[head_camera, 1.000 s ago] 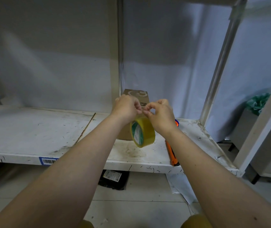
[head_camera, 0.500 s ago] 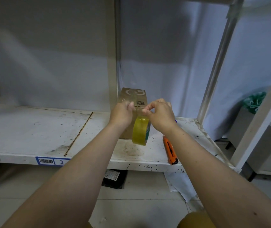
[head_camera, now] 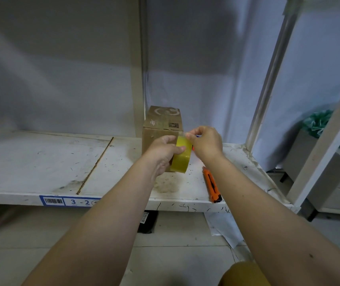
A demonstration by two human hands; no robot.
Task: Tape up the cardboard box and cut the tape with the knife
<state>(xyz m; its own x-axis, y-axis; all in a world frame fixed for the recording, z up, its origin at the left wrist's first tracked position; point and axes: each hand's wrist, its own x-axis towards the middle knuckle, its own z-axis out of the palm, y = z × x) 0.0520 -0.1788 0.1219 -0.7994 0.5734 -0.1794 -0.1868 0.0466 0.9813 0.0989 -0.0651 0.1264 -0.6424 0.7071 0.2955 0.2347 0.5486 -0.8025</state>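
Here my left hand (head_camera: 162, 153) clamps the yellow tape roll (head_camera: 181, 155) on edge so it cannot spin, while my right hand (head_camera: 206, 143) pinches the loose tape end at the roll's 12 o'clock to peel it free. The cardboard box (head_camera: 160, 129) stands just behind on the shelf (head_camera: 41, 162). The orange utility knife (head_camera: 212, 185) lies at 4 o'clock, clear of both arms.

Scuffed white shelf (head_camera: 41, 162); cardboard box (head_camera: 160, 129); orange knife (head_camera: 212, 185) alongside
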